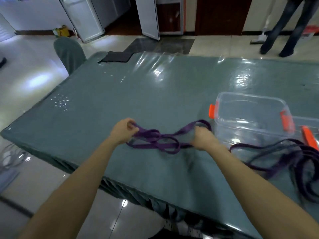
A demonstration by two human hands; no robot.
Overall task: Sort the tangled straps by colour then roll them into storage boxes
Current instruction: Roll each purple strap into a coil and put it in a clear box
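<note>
Nearest us, left grip [124, 131] and right grip [202, 139], 2 clenched on purple strap [151, 133], held apart, we judge, for untangling.

Purple strap [155, 140], looped, betw. hands

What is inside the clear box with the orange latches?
No strap shows inside the clear box; the table cover shows through its walls. Glare hides part of its floor, and a loop of the purple strap covers its near left corner.
</note>
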